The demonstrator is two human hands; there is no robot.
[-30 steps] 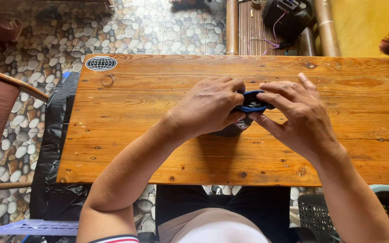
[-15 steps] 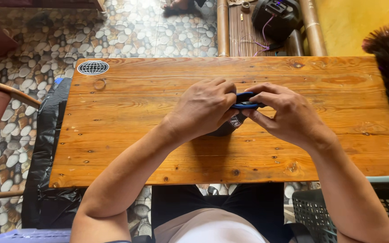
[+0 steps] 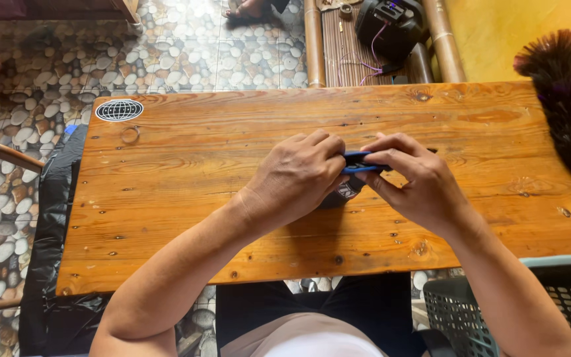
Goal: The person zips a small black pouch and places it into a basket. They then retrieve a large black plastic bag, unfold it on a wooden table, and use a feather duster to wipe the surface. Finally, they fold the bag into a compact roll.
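Observation:
Both hands meet over the middle of a wooden table (image 3: 186, 172). My left hand (image 3: 299, 175) and my right hand (image 3: 418, 185) pinch a small dark blue object (image 3: 357, 162) between their fingertips, just above the tabletop. Most of the object is hidden by the fingers. A dark part with a light marking (image 3: 346, 192) hangs below it, under my left hand's fingers. Both forearms reach in from the bottom edge.
A round black-and-white sticker (image 3: 119, 110) sits at the table's far left corner. A dark feather duster (image 3: 566, 99) lies at the right end. A grey plastic basket (image 3: 470, 311) stands at the bottom right, a black device with wires (image 3: 391, 26) beyond the table, a pebble-pattern floor (image 3: 166, 46) around.
The view has shifted so the table and hands sit slightly lower and left, and more of the feather duster shows. Both hands keep their hold on the blue object.

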